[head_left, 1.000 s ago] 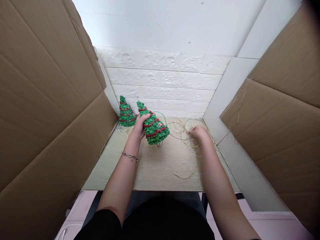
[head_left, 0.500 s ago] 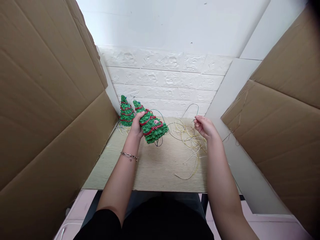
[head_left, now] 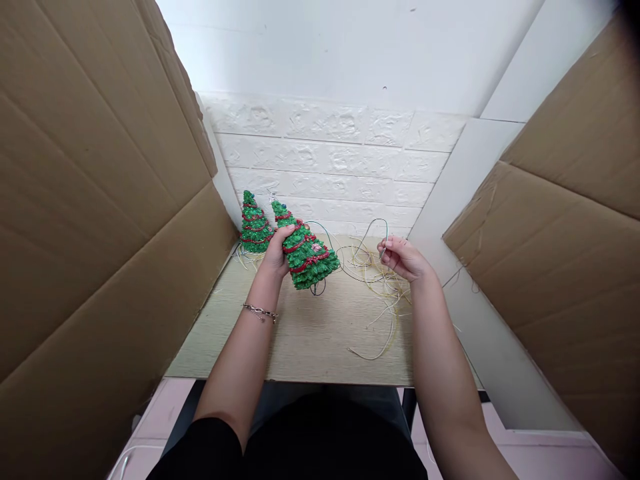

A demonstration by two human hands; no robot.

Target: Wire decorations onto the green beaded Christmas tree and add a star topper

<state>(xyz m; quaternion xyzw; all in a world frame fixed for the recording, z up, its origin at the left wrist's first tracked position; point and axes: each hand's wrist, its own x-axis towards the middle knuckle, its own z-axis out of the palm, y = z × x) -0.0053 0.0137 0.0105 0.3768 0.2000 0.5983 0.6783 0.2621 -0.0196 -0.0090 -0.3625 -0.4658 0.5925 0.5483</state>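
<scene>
At frame centre, the left hand (head_left: 278, 249) has a tilted, red-garlanded green tree ornament (head_left: 311, 261) in its grip; centre-right, the right hand (head_left: 406, 259) pinches a thin dark-green wire (head_left: 377, 219).

Bright, cool light washes over the tabletop (head_left: 310, 340), and the wall (head_left: 320, 53) behind it glows nearly white. Shadows there are soft and faint. The trees (head_left: 313, 263) sparkle in sharp focus. Left of the tabletop, the cardboard (head_left: 90, 133) turns dim lower down and looks stretched outward; a dark blur smudges the corner far up to its right.
</scene>
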